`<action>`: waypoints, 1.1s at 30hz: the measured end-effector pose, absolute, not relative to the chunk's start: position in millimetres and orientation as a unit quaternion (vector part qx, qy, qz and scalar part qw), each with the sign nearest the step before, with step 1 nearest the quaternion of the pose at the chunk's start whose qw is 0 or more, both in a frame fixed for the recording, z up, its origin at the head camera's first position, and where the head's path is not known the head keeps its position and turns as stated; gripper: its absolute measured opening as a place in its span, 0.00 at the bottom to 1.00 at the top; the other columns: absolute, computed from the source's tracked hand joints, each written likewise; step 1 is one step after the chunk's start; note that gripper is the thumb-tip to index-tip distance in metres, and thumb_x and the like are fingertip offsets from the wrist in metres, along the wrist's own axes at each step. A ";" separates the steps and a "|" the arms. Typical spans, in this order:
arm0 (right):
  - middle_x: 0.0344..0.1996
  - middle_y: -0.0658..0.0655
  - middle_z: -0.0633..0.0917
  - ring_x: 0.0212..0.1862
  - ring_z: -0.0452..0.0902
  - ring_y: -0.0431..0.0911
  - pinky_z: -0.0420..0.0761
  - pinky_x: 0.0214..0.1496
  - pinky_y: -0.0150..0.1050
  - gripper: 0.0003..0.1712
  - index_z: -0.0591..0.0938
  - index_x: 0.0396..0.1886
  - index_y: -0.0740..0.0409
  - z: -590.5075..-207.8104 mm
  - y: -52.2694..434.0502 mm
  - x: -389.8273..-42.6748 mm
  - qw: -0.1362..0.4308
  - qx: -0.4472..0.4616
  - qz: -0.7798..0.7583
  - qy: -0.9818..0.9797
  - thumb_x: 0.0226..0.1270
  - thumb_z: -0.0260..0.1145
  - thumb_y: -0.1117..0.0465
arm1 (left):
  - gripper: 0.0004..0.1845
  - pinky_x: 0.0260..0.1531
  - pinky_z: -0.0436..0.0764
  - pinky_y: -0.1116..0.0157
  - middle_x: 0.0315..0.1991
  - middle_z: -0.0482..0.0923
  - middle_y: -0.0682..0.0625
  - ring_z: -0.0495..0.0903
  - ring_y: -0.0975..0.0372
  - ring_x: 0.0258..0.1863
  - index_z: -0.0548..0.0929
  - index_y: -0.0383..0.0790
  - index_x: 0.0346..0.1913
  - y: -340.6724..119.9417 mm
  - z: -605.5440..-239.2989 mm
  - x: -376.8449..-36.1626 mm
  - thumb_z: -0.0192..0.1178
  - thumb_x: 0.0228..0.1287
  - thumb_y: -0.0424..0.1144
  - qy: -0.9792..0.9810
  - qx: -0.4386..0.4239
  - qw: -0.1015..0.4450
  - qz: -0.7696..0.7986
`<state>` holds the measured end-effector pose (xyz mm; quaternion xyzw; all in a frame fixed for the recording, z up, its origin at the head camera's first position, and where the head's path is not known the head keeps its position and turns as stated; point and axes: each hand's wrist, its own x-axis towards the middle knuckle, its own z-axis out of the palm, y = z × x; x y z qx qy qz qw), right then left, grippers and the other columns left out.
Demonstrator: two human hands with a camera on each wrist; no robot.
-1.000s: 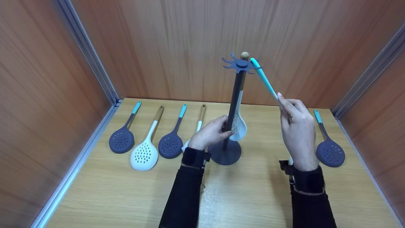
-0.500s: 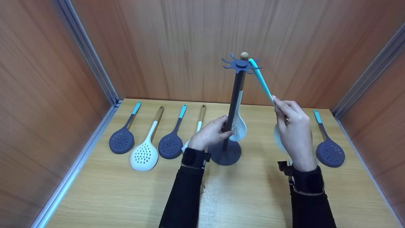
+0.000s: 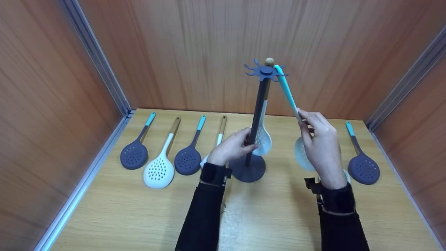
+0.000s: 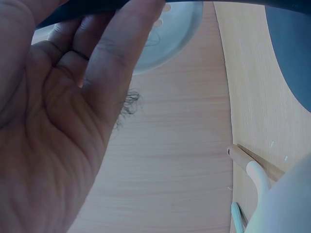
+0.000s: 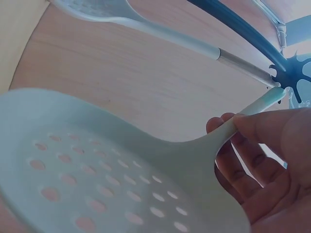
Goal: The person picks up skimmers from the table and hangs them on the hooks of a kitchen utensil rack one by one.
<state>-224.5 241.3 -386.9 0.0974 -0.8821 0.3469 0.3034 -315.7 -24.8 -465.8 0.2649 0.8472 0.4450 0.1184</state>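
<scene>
Low on the stand [image 3: 260, 104], left hand [image 3: 230, 148] grips it; to its right, raised right hand [image 3: 322, 144] pinches a tilted turquoise-handled skimmer [image 3: 286, 89], handle tip at the hook ring [image 3: 266, 72]. Table [image 3: 284, 181] shows between base [image 3: 249, 170] and right hand. Wooden-handled skimmer [image 3: 264, 143] hangs stand's far side, panel [image 3: 209, 52] behind.

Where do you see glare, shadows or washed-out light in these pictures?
Head view: glare on the tabletop, low centre, and a soft shadow beside the right sleeve; left wrist view: a shadow beside the wooden handle; right wrist view: washed-out upper right corner, behind the utensil rack's hooked top.
</scene>
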 end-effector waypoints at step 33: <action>0.63 0.67 0.92 0.63 0.96 0.65 0.97 0.62 0.65 0.19 0.84 0.75 0.62 -393.4 220.5 -230.6 0.220 0.107 0.335 -0.910 0.92 0.67 0.66 | 0.18 0.70 0.93 0.49 0.70 0.89 0.42 0.91 0.50 0.69 0.82 0.45 0.74 -24.9 -467.0 -316.2 0.68 0.89 0.38 0.848 0.259 0.120 0.446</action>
